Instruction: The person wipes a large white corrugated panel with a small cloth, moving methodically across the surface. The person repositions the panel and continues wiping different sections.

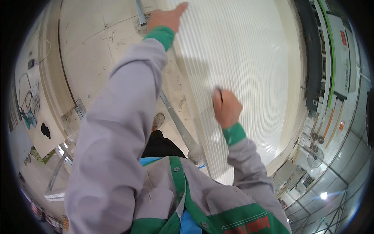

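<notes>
A large whitish sheet with fine parallel ribs (249,50) lies in front of me and to my right, its left edge running lengthwise near my body. My left hand (166,18) reaches to the far end of that edge, one finger stretched out over the ribs. My right hand (228,109) is closed above the near part of the sheet. A small dark thing (220,93) shows between its thumb and fingers, too little of it to name. Whether either hand touches the sheet I cannot tell.
A grey metal bar (177,121) runs along the floor beside the sheet, near my shoe (158,120). At the left, a board (43,105) bears cables and a blue-green tool (28,118). A long machine (339,54) and a fan (315,156) stand at the right.
</notes>
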Available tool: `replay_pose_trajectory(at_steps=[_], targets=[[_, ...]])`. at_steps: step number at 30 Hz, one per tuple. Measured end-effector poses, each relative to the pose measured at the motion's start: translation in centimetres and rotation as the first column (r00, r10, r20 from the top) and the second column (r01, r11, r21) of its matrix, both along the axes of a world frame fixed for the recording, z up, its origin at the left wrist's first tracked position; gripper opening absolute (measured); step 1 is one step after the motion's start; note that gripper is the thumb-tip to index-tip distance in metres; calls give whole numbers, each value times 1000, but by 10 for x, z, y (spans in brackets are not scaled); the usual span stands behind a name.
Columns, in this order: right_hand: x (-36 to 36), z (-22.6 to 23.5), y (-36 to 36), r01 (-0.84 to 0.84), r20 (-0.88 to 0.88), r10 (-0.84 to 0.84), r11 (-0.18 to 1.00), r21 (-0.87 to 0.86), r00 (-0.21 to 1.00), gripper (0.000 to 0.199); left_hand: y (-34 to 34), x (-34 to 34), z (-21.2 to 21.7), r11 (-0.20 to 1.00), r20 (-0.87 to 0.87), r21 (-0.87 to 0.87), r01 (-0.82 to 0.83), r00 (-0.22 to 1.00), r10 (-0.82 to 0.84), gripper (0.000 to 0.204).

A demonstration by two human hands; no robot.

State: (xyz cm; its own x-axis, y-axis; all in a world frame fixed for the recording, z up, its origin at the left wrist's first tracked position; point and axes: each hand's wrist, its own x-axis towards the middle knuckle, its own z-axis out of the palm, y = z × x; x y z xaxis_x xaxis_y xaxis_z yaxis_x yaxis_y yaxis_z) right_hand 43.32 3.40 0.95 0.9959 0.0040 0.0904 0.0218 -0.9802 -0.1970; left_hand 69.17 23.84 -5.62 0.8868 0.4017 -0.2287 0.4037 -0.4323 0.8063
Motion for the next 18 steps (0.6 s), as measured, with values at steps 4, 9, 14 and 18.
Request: replay_pose_trajectory(at_steps=[4,9,14,18], targets=[[-149,20,-41,37,-76,-30,995,93,997,27,5,14,-11,978,31,91,188,981,-191,95],[-274,31,-77,55,-64,-49,993,101,997,31,17,20,-17,950,-67,-242,199,973,-221,80],[-322,35,-89,125,-166,-115,991,49,979,30,10,18,-22,973,197,-187,138,975,-101,75],[-327,34,-94,177,-202,-160,982,70,966,30,7,19,-19,964,105,-229,136,988,-114,75]])
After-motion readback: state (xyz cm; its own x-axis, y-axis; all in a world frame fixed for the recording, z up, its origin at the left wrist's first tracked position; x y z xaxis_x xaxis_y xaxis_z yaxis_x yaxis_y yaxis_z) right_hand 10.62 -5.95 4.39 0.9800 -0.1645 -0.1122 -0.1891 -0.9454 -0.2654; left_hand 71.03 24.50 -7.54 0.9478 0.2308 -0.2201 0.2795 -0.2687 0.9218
